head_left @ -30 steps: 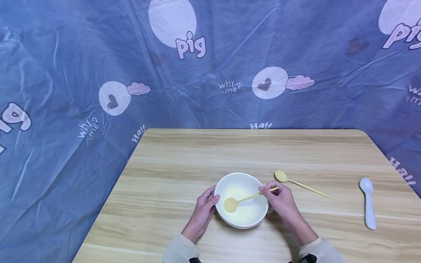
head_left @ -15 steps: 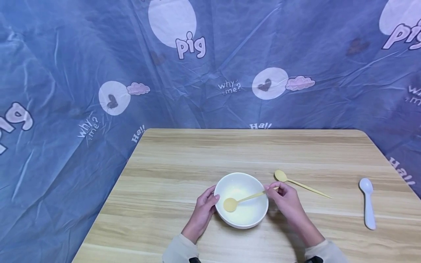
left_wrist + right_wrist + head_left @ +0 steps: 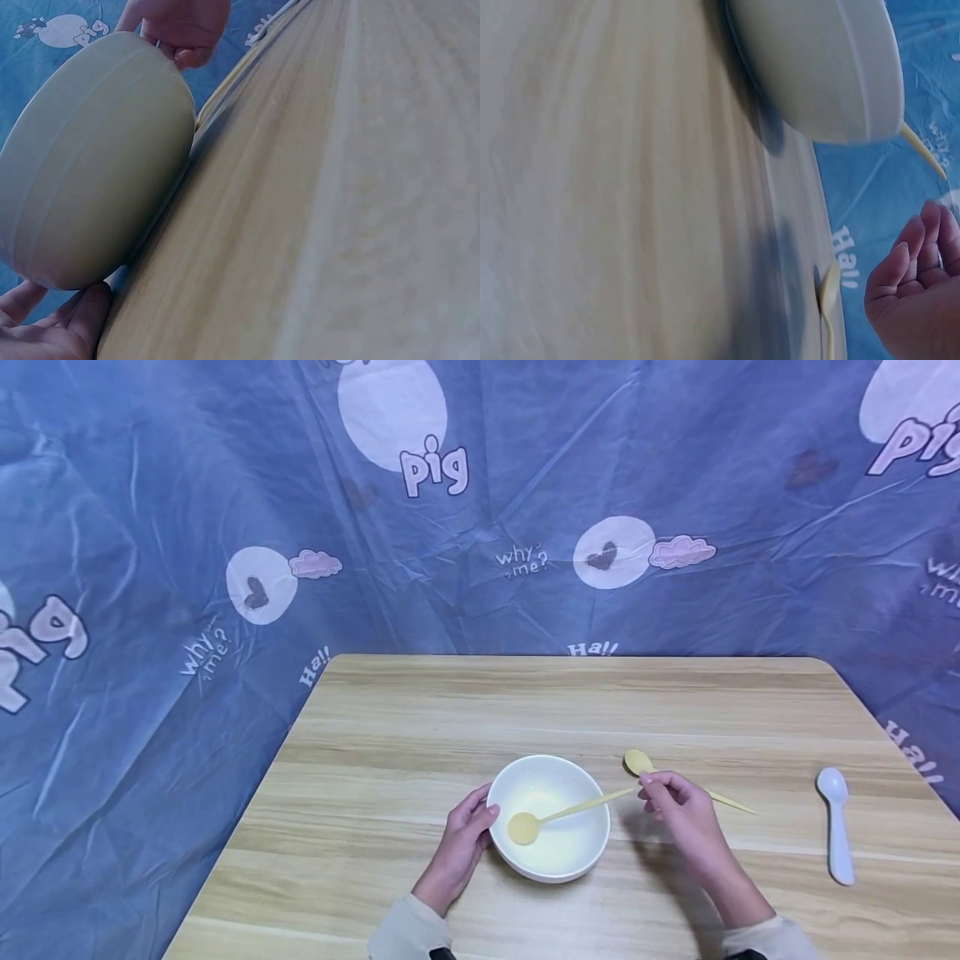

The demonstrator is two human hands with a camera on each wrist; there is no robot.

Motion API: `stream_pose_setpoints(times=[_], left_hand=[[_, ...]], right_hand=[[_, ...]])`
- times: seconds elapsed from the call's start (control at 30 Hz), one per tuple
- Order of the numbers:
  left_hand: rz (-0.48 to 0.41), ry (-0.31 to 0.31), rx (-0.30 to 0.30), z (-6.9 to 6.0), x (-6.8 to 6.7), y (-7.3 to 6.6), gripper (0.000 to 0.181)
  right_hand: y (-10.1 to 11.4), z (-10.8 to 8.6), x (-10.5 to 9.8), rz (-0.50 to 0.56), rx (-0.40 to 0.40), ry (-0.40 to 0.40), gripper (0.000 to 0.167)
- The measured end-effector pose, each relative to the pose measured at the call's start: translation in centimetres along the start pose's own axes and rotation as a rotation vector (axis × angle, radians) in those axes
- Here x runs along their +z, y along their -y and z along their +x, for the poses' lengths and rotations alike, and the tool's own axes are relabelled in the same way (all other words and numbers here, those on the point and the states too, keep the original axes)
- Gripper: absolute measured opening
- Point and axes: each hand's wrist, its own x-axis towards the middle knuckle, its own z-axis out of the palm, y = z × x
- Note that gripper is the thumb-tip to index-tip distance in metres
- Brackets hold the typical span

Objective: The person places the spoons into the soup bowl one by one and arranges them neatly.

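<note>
On the table, a white bowl is held at its left side by my left hand, thumb at the rim. Inside lies a pale yellow spoon, its handle leaning over the right rim. My right hand hovers just right of that handle's end, fingers loosely bent. In the right wrist view a gap shows between the handle and the right hand, which holds nothing. A second yellow spoon lies behind the right hand, its handle partly hidden. The left wrist view shows the bowl's outer wall.
A white spoon lies farther right on the wooden table. Blue printed cloth hangs behind the table and along its left side.
My right hand has let go of the spoon in the bowl and moved right, now covering part of the second yellow spoon. My left hand and the bowl have hardly moved.
</note>
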Motion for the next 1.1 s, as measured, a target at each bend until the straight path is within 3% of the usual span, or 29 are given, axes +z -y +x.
stream_pose_setpoints(times=[0.37, 0.63, 1.1], left_hand=[[0.001, -0.002, 0.003, -0.1, 0.0, 0.0, 0.057], [0.001, 0.0, 0.007, -0.1, 0.0, 0.2, 0.057], [-0.008, -0.003, 0.009, 0.0, 0.0, 0.2, 0.056]], right_hand=[[-0.8, 0.2, -2.7, -0.085, -0.032, -0.03, 0.034], [-1.5, -0.1, -5.0, -0.203, -0.074, -0.066, 0.035], [-3.1, -0.2, -7.3, -0.54, -0.219, -0.182, 0.025]])
